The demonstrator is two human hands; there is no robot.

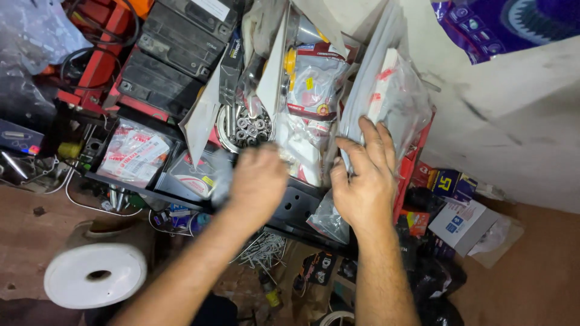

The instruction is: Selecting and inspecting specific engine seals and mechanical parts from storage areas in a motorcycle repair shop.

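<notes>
The right hand [364,181] lies flat, fingers spread, on clear plastic packets [393,99] standing in the black shelf tray [302,208]; the left hand [257,178] is blurred, grip unclear; loose packets may well slide off the tray's edge if pushed sideways.

The left hand [258,176] is smeared by motion blur, its fingers impossible to separate, so any grip cannot be told. At its nine o'clock a dark object [221,180] blurs too. The right hand [364,175] covers part of the clear plastic packets [396,96]. At one o'clock the purple bag [507,24] runs off the top edge.
</notes>
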